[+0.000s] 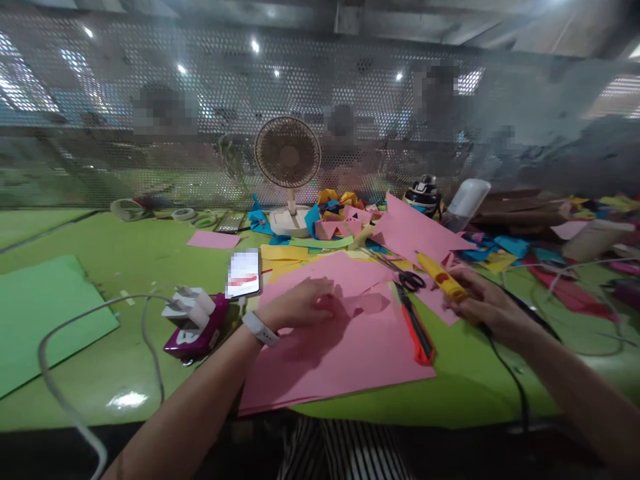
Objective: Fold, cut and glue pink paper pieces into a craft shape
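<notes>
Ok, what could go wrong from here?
The right hand holds the yellow tool close to the scissors and cutter, so lowering it could knock either one.
The cutter lies on the pink paper under the left hand; shifting the sheet might drag it along.
The black cord trails below the right forearm and might snag it.

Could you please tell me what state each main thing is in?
Phone: screen lit
Fan: upright; spinning unclear
Purple power block: white plugs inserted
Scissors: lying; open or shut unclear
Red cutter: lying; blade unclear
Yellow tool: held in right hand
Left hand: half open, over pink paper
</notes>
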Action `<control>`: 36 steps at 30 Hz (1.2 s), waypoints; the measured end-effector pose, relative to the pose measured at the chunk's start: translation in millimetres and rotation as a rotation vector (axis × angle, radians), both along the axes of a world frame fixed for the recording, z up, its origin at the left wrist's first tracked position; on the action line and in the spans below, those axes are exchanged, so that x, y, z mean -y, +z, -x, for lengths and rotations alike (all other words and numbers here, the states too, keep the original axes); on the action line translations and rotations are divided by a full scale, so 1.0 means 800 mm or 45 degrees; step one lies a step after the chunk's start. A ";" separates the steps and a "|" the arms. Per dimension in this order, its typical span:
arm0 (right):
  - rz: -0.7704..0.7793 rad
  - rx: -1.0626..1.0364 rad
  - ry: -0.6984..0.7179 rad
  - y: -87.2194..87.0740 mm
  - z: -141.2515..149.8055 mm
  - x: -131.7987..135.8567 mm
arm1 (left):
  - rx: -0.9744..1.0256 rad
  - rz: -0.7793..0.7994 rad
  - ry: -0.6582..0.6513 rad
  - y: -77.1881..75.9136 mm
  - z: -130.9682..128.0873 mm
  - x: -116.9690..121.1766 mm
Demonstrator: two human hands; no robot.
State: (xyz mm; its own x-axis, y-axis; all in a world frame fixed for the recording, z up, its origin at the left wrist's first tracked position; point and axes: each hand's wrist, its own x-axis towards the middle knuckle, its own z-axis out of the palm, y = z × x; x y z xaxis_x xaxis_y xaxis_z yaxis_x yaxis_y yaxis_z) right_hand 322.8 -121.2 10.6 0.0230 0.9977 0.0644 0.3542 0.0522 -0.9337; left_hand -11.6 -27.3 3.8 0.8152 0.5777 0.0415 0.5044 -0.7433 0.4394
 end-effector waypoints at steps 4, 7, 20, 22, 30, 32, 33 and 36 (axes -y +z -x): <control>-0.021 -0.248 0.203 0.003 0.068 -0.028 | 0.232 0.429 0.088 -0.002 0.011 -0.017; -0.040 -0.349 0.194 -0.010 0.105 -0.048 | 0.377 0.859 0.140 -0.012 0.021 -0.030; 0.219 -0.334 0.359 -0.059 0.115 -0.017 | 0.680 1.250 0.245 -0.024 0.019 -0.038; 0.164 -0.320 0.388 -0.058 0.120 -0.018 | 0.684 1.271 0.266 -0.023 0.019 -0.037; 0.118 -0.216 0.466 -0.055 0.128 -0.018 | 0.698 1.344 0.331 -0.019 0.016 -0.030; 0.120 -0.217 0.465 -0.057 0.128 -0.018 | 0.703 1.348 0.328 -0.019 0.016 -0.030; 0.128 -0.217 0.466 -0.058 0.129 -0.018 | 0.699 1.345 0.327 -0.019 0.016 -0.030; 0.140 -0.200 0.477 -0.060 0.130 -0.017 | 0.700 1.332 0.310 -0.020 0.017 -0.031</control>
